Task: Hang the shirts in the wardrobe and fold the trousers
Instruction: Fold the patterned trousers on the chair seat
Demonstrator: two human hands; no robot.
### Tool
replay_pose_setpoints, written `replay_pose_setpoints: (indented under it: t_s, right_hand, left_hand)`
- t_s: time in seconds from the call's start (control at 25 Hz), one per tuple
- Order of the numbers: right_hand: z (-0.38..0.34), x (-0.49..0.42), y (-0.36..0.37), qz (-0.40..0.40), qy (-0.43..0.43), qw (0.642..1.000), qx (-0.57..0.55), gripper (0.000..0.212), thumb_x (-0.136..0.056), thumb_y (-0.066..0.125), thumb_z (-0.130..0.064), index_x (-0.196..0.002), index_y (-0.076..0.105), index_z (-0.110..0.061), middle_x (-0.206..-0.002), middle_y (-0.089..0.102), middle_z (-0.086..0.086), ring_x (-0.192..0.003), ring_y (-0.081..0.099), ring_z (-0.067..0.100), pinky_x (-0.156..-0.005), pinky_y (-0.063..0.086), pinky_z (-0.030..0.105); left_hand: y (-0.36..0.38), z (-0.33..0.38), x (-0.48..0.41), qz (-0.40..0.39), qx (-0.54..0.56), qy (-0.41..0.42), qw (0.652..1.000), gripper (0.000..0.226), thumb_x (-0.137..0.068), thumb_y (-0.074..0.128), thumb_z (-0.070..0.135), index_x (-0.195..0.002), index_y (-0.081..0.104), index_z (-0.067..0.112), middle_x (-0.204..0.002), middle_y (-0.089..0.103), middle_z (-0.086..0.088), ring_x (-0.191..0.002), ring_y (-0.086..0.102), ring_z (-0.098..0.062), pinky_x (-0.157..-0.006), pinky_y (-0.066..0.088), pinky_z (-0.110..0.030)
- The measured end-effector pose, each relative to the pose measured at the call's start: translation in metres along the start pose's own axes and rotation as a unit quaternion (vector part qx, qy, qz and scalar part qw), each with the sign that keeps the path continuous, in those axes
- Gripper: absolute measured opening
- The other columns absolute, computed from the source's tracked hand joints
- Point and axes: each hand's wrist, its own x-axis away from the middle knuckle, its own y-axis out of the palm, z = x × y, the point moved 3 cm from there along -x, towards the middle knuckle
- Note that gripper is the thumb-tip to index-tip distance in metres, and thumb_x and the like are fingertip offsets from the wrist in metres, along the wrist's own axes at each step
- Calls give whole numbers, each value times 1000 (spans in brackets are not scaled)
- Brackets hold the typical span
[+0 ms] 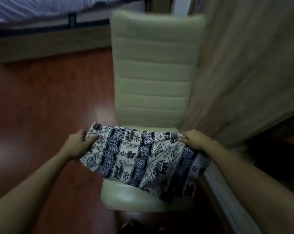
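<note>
Each grip is pinched on cloth. The left hand (80,144) has its thumb on top of the fabric and its fingers tucked underneath, nipping the left end of a folded edge. The right hand (194,139) has its fingers curled over the right end of that same edge, with cloth bunched under them. Between the two grips the patterned trousers (139,157) stretch in a slightly sagging band, so the fold line runs straight from hand to hand.

Holding both ends at once looks like a way to keep the layers lined up while the fold is laid down. I take this to be mid-fold, with the halves not yet smoothed flat.

The trousers sit on the seat of a cream chair (153,73). The held edge lies along the back edge of the seat, just below the backrest. The left end pokes out past the seat's left edge, over the floor. The loose lower part spills towards the front right corner and hangs off the right edge, while the front edge of the seat shows bare.

Beyond the chair there is a reddish wooden floor (50,115) and a bed (41,7) at the far left. A tall pale wood-grain panel (244,65) stands close on the right, possibly the wardrobe.
</note>
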Motion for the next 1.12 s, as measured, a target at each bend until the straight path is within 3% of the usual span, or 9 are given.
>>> replay_pose_setpoints:
  t_s: [0.12,0.24,0.32,0.4,0.48,0.6,0.68,0.88,1.12]
  right_hand:
    - [-2,-54,57,95,49,991,86,26,-93,51,-21,-119,51,-16,-115,60,10,-102,57,27,-77,41,35]
    - [-8,-65,100,188,77,979,14,40,-89,52,-12,-128,45,-13,-130,53,9,-116,51,27,-91,39,37]
    - [-13,-56,144,127,62,989,-35,49,-93,48,-20,-138,36,-7,-145,38,12,-131,40,27,-105,34,38]
    - [-18,-41,179,45,66,995,-65,61,-97,43,-29,-148,17,-9,-158,9,9,-144,14,26,-117,20,41]
    - [-20,-33,197,67,123,981,-134,66,-97,43,-32,-150,7,-12,-159,-4,9,-146,3,27,-118,13,42]
    - [-3,-28,211,144,293,884,-335,71,-89,58,-33,-145,21,-10,-150,29,15,-135,35,33,-106,38,43]
    - [7,-26,214,142,328,840,-409,60,-84,65,-29,-134,37,-12,-133,52,12,-118,54,32,-93,50,43]
    - [9,-11,183,66,282,842,-455,55,-94,52,-29,-142,35,-6,-145,42,11,-131,42,28,-107,35,36]
    - [-11,34,199,41,272,783,-558,64,-91,49,-47,-143,34,-13,-146,41,7,-127,47,26,-106,39,44]
  left_hand:
    - [59,-47,-29,49,-11,-42,998,52,-83,48,63,-86,43,12,-77,64,-11,-66,60,-28,-62,51,-38]
    - [78,-52,-43,80,-20,-64,995,57,-82,49,65,-96,44,10,-85,63,-14,-73,60,-32,-67,53,-44]
    - [82,-37,-45,74,-36,-56,995,53,-82,54,60,-96,43,10,-88,62,-16,-75,59,-32,-67,52,-44]
    - [88,-10,-45,68,-57,-39,995,48,-82,59,55,-95,40,13,-90,61,-15,-77,59,-33,-66,50,-41]
    - [101,22,-45,71,-69,0,995,41,-83,62,46,-96,39,14,-91,61,-14,-79,60,-34,-68,49,-40]
    - [128,58,-43,77,-72,38,994,37,-84,60,40,-99,40,13,-91,61,-13,-81,60,-37,-66,47,-40]
    - [135,63,-43,85,-61,20,994,37,-86,58,40,-103,41,12,-94,62,-14,-81,61,-36,-66,50,-41]
    - [92,14,-66,89,-79,-101,988,54,-86,59,48,-116,42,6,-112,57,-26,-101,56,-45,-81,45,-47]
    - [88,-69,-99,31,-96,-151,983,52,-94,46,44,-119,40,-1,-116,53,-33,-103,54,-49,-89,47,-55]
